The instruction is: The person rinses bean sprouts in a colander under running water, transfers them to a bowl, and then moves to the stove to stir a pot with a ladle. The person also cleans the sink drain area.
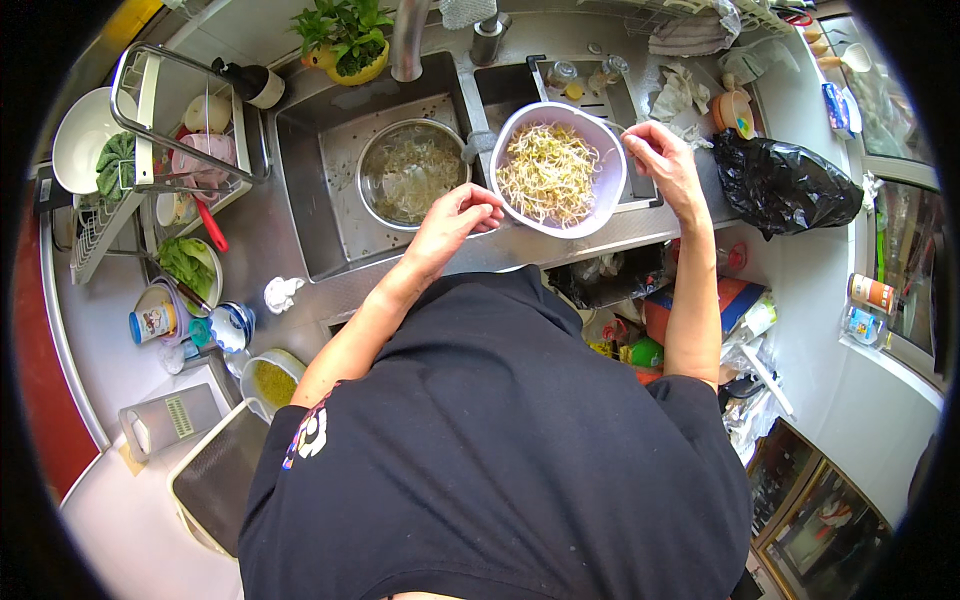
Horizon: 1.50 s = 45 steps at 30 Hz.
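And here we are at the sink [335,195], with a lavender bowl [612,190] heaped with bean sprouts [545,175] held out over the right part of the counter, close to its near edge. The right hand [668,168] is up at the bowl's right side, thumb and fingers pinching the rim. Over on the left side, the left hand [452,222] has its fingers curled in, thumb drawn close, tips right at the rim; whether they actually grip it, I cannot tell.

Just left of that bowl, down in the sink, sits a round stainless steel basin [372,195] with loose sprouts and bits inside. The faucet [409,40] comes in from the far side, a leafy plant in a yellow pot [360,70] to its left. Far right, a black plastic bag [785,185] slumps on the counter; out left, green leaves [187,262] fill a white bowl, and a crumpled white tissue [283,293] lies near the sink's near left corner
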Each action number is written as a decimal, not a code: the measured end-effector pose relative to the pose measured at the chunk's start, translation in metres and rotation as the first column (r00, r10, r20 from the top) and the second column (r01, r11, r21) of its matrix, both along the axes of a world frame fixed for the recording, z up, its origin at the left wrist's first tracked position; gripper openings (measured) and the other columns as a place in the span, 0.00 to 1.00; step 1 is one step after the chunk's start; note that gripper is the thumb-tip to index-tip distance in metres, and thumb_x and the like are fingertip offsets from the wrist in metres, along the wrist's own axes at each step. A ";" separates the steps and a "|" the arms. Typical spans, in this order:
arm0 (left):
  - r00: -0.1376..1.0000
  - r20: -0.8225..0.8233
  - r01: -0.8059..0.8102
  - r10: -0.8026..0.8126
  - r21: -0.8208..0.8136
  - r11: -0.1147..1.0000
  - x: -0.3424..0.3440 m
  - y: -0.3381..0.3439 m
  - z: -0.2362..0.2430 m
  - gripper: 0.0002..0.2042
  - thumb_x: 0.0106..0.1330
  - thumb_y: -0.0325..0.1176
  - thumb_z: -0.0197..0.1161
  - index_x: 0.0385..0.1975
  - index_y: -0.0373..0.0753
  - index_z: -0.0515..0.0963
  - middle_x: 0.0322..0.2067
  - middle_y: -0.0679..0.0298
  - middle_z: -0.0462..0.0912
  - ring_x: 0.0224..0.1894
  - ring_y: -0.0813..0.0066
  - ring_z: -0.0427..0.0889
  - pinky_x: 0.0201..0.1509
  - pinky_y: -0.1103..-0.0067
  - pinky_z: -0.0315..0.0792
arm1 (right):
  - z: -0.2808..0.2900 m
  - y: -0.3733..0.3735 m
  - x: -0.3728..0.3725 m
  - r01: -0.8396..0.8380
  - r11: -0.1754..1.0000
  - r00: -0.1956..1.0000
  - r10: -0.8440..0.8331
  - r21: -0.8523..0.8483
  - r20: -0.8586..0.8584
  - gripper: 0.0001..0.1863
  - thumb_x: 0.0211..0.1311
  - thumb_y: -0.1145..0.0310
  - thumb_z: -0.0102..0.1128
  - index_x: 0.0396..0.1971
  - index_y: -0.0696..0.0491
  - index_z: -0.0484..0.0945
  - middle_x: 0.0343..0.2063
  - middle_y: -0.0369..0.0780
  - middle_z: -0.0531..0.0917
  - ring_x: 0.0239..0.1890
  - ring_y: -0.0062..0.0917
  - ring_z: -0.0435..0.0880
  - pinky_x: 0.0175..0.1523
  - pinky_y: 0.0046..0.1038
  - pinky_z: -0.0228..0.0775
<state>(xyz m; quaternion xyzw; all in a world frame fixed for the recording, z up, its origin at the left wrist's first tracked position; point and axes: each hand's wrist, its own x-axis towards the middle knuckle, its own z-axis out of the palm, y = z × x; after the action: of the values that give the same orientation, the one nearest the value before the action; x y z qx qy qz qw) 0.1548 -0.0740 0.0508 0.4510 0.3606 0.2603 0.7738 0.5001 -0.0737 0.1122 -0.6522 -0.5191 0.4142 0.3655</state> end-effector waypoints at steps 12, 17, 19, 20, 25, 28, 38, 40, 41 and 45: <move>1.000 -0.004 0.028 -0.028 0.009 1.000 0.010 0.016 -0.009 0.10 0.71 0.30 0.59 0.48 0.35 0.76 0.44 0.64 0.80 0.45 0.78 0.79 0.53 0.79 0.75 | -0.016 0.023 -0.010 -0.135 0.986 0.981 0.120 -0.097 -0.150 0.08 0.69 0.67 0.60 0.39 0.57 0.80 0.29 0.33 0.81 0.29 0.13 0.75 0.37 0.17 0.69; 0.982 -0.107 -0.003 0.156 0.816 0.578 0.068 0.043 0.008 0.27 0.59 0.37 0.69 0.57 0.36 0.72 0.54 0.54 0.75 0.59 0.57 0.74 0.65 0.68 0.67 | 0.013 0.011 -0.028 -0.161 0.982 0.925 0.115 -0.099 -0.363 0.08 0.70 0.68 0.60 0.40 0.57 0.80 0.30 0.34 0.81 0.30 0.14 0.75 0.40 0.17 0.69; 0.997 -0.065 0.018 0.047 0.750 0.661 0.083 0.052 0.015 0.30 0.56 0.37 0.69 0.60 0.37 0.71 0.54 0.53 0.76 0.62 0.54 0.72 0.71 0.66 0.61 | 0.020 0.008 -0.038 -0.165 0.978 0.882 0.087 -0.128 -0.464 0.08 0.70 0.68 0.60 0.40 0.57 0.79 0.31 0.35 0.81 0.30 0.15 0.76 0.40 0.17 0.69; 0.999 -0.039 0.045 -0.025 0.707 0.706 0.087 0.055 0.017 0.29 0.56 0.36 0.69 0.59 0.37 0.71 0.53 0.54 0.76 0.61 0.55 0.73 0.70 0.67 0.62 | 0.023 0.007 -0.041 -0.185 0.977 0.858 0.107 -0.107 -0.503 0.07 0.70 0.69 0.59 0.40 0.57 0.79 0.31 0.36 0.81 0.30 0.16 0.76 0.40 0.17 0.69; 0.960 0.228 0.141 -0.164 0.114 0.984 0.094 0.047 0.021 0.19 0.65 0.36 0.67 0.52 0.34 0.76 0.46 0.61 0.80 0.51 0.76 0.79 0.58 0.78 0.72 | 0.025 0.002 -0.049 -0.114 0.988 0.842 0.038 -0.108 -0.538 0.06 0.70 0.69 0.60 0.40 0.57 0.79 0.31 0.35 0.82 0.29 0.15 0.77 0.40 0.17 0.70; 0.976 0.203 0.055 -0.077 0.114 0.992 0.093 0.041 0.020 0.15 0.70 0.37 0.63 0.48 0.32 0.77 0.40 0.62 0.82 0.40 0.79 0.81 0.48 0.80 0.76 | 0.023 -0.001 -0.049 -0.078 0.992 0.853 0.015 -0.100 -0.521 0.06 0.70 0.69 0.59 0.40 0.57 0.78 0.31 0.36 0.81 0.30 0.15 0.76 0.41 0.17 0.68; 0.983 -0.137 -0.014 0.121 0.603 0.798 0.085 0.033 0.016 0.08 0.69 0.33 0.62 0.37 0.34 0.80 0.31 0.57 0.83 0.32 0.69 0.83 0.38 0.74 0.76 | 0.009 -0.002 -0.064 -0.189 0.982 0.968 0.185 -0.003 -0.167 0.14 0.66 0.70 0.65 0.48 0.58 0.78 0.36 0.36 0.83 0.39 0.17 0.81 0.49 0.21 0.74; 0.964 -0.196 0.024 0.182 0.742 0.670 0.084 0.031 0.013 0.08 0.66 0.31 0.63 0.37 0.33 0.79 0.32 0.53 0.82 0.33 0.57 0.83 0.38 0.71 0.76 | 0.005 -0.006 -0.068 -0.290 0.956 0.946 0.279 0.048 0.163 0.10 0.64 0.71 0.65 0.43 0.57 0.79 0.33 0.39 0.82 0.37 0.21 0.82 0.42 0.25 0.74; 0.961 -0.220 0.062 0.166 0.758 0.650 0.083 0.030 0.011 0.08 0.66 0.31 0.63 0.37 0.33 0.79 0.32 0.53 0.81 0.33 0.57 0.83 0.38 0.70 0.76 | 0.003 -0.009 -0.071 -0.310 0.947 0.926 0.280 0.086 0.254 0.07 0.62 0.73 0.65 0.38 0.58 0.78 0.30 0.41 0.80 0.34 0.29 0.82 0.40 0.29 0.73; 0.954 -0.270 0.148 0.128 0.800 0.581 0.075 0.024 0.006 0.06 0.63 0.30 0.63 0.34 0.34 0.78 0.31 0.55 0.80 0.33 0.55 0.82 0.38 0.68 0.76 | -0.009 -0.023 -0.083 -0.305 0.948 0.923 0.271 0.087 0.274 0.05 0.60 0.76 0.63 0.33 0.58 0.76 0.28 0.44 0.79 0.31 0.35 0.80 0.39 0.32 0.73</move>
<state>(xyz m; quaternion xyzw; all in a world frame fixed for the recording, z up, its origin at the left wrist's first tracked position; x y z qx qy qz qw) 0.2298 -0.0497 0.0566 0.7908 0.3109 0.3206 0.4185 0.4172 -0.0968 0.1036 -0.5922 -0.6781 0.3408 0.2708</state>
